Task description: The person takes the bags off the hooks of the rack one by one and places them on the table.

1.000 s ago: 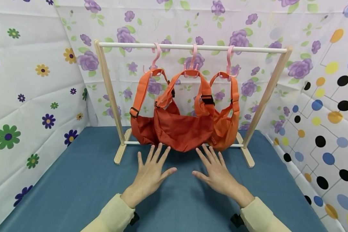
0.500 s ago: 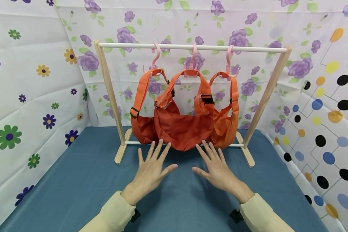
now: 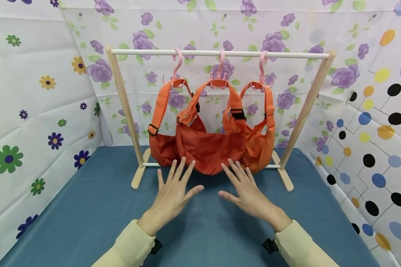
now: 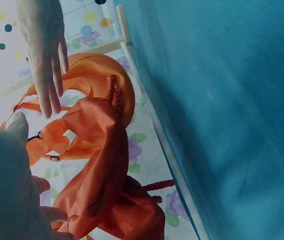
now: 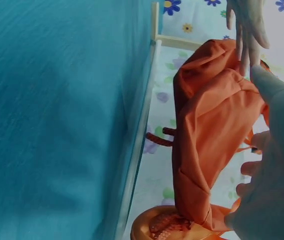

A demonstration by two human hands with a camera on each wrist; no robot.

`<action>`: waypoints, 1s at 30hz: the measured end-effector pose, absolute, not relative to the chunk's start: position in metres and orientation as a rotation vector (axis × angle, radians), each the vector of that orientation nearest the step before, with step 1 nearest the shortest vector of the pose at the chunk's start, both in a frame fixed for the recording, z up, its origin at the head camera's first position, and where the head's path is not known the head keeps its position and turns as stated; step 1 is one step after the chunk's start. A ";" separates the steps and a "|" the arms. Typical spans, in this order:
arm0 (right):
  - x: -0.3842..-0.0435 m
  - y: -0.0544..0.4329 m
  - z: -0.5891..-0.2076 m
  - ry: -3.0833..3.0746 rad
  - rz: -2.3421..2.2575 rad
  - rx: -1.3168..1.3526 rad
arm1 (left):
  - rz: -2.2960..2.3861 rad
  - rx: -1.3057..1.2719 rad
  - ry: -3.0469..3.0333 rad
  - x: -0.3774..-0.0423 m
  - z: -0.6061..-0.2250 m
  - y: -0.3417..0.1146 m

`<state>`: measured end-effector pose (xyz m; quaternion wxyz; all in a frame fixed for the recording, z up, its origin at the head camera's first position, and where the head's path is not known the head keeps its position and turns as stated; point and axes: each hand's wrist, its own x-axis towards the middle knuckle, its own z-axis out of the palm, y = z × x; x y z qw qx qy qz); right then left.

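Observation:
Three orange-red shoulder bags hang by their straps from pink hooks on a rack: a left bag (image 3: pixel 163 150), a middle bag (image 3: pixel 210 152) in front, and an orange right bag (image 3: pixel 262 152). My left hand (image 3: pixel 172 198) is held out palm down with fingers spread, its fingertips overlapping the lower edges of the left and middle bags in the head view. Mirroring it, my right hand (image 3: pixel 250 196) has straight fingers whose tips overlap the bottom of the middle bag. Neither hand holds anything. Both wrist views show the bags hanging just beyond the fingers.
The rack has a white top rail (image 3: pixel 217 53), slanted wooden legs, wooden feet (image 3: pixel 138 178) and a white lower bar behind the bags. It stands on a blue cloth (image 3: pixel 87 211). Patterned curtains (image 3: pixel 36 111) close in the left, back and right sides.
Both hands have shifted slightly forward, toward the bags, and the right hand also a little to the left. The bags still hang in the same places.

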<state>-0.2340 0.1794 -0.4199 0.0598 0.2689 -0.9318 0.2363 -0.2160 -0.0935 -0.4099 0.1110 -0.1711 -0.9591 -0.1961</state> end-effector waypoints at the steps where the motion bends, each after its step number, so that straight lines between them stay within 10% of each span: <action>1: -0.235 0.179 -0.419 -2.810 0.733 0.826 | -0.585 -0.498 -2.814 -0.216 -0.409 -0.094; 30: -0.242 0.156 -0.395 -2.716 0.978 0.932 | -0.736 -0.510 -2.702 -0.228 -0.376 -0.093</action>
